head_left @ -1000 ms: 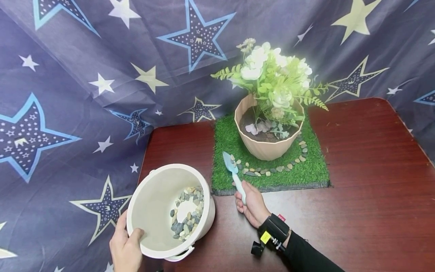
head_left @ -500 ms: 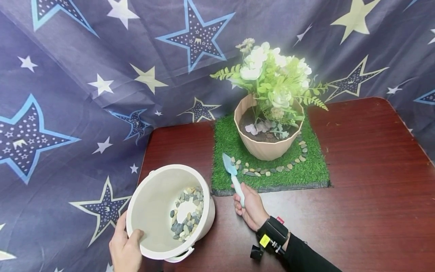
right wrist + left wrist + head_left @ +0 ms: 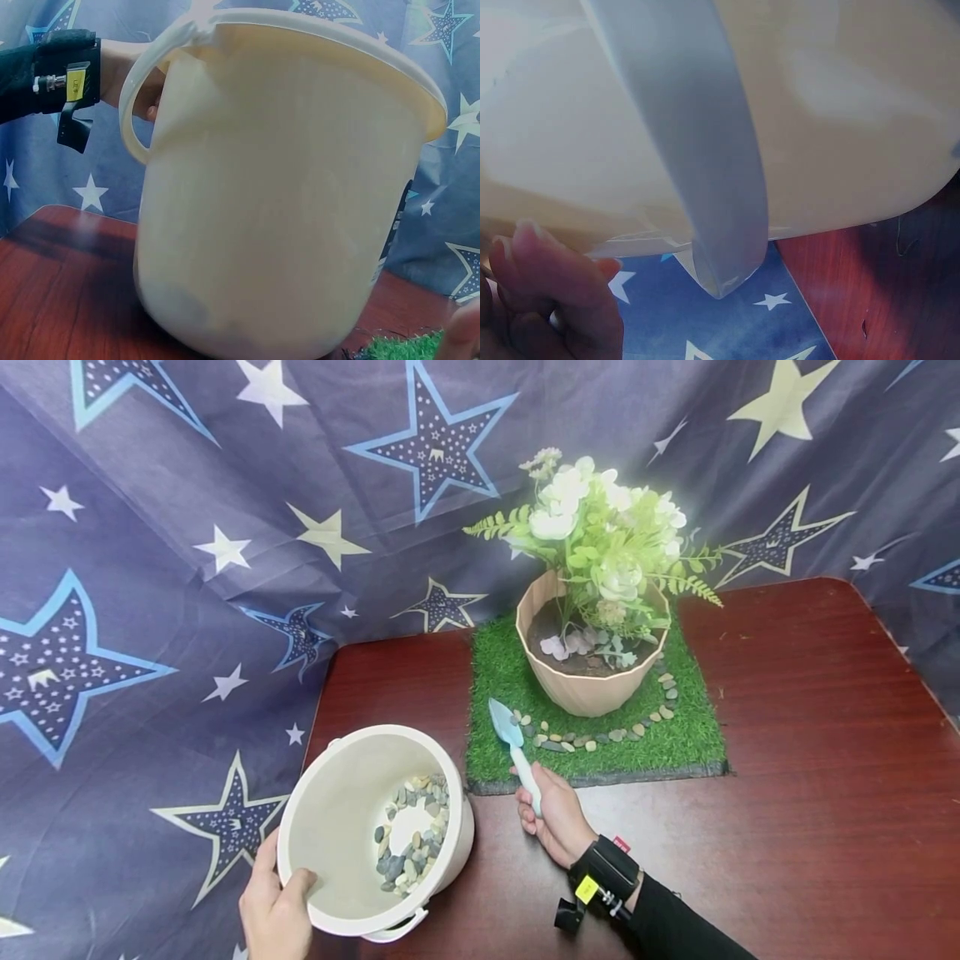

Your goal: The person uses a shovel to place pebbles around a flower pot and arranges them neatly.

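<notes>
My left hand [image 3: 276, 902] grips the rim of a white bucket [image 3: 330, 818], thumb inside, and the bucket leans with its mouth toward me. Several grey and tan pebbles [image 3: 411, 865] lie inside it. In the left wrist view, fingers [image 3: 562, 289] show beside the bucket's handle [image 3: 705, 150]. My right hand [image 3: 558, 817] holds a small light-blue trowel [image 3: 506, 723] by its handle. The trowel's blade is low over the grass mat [image 3: 491, 647], with small pebbles by its right edge. A curved row of pebbles [image 3: 617, 735] runs from there around the front of the flowerpot [image 3: 592, 695].
White flowers and green leaves [image 3: 600, 527] rise from the soil-filled pot at the mat's back. The red-brown table [image 3: 810, 710] extends to the right. A starry blue cloth [image 3: 187, 468] hangs behind and at the left.
The trowel has shifted slightly left and down, and the small pebbles now sit nearer its right edge. My left hand and the bucket stay nearly still.
</notes>
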### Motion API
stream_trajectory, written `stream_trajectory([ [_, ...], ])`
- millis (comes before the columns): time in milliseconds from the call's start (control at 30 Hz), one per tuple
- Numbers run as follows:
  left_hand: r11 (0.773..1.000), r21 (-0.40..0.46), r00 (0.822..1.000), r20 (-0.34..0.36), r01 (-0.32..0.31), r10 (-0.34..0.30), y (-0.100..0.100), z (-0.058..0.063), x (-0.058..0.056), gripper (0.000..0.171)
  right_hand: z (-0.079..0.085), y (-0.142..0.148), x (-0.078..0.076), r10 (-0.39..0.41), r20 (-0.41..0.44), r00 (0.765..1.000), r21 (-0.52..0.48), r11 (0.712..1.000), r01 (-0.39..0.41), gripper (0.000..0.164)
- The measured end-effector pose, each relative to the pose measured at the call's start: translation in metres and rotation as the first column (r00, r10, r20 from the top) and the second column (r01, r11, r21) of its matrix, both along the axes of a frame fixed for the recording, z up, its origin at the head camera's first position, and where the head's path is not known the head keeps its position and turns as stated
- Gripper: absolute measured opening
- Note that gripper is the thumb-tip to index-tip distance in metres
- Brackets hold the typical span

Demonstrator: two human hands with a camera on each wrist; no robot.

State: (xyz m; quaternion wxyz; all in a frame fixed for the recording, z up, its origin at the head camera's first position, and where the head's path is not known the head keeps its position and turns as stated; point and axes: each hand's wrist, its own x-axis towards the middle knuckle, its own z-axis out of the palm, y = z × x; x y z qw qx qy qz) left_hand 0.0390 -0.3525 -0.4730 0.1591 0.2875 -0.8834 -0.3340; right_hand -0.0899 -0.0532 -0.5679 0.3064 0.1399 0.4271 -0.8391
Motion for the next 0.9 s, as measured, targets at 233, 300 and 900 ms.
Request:
stream_trajectory([
  [233,1.0,-0.003,1.0,-0.008,0.002,-0.002,0.0,0.0,0.0,0.07,0.002,0.0,-0.002,-0.01,0.001,1.0,0.002,1.0,0.01,0.047],
  [300,1.0,-0.003,1.0,-0.006,-0.002,0.002,0.0,0.0,0.0,0.07,0.002,-0.001,-0.003,-0.003,-0.012,1.0,0.005,1.0,0.003,0.047],
  [900,1.0,0.012,0.998,0.053,-0.019,0.019,0.0,0.002,0.0,0.071,0.003,-0.015,-0.025,-0.056,0.026,0.998,-0.094,0.994,0.058,0.043],
])
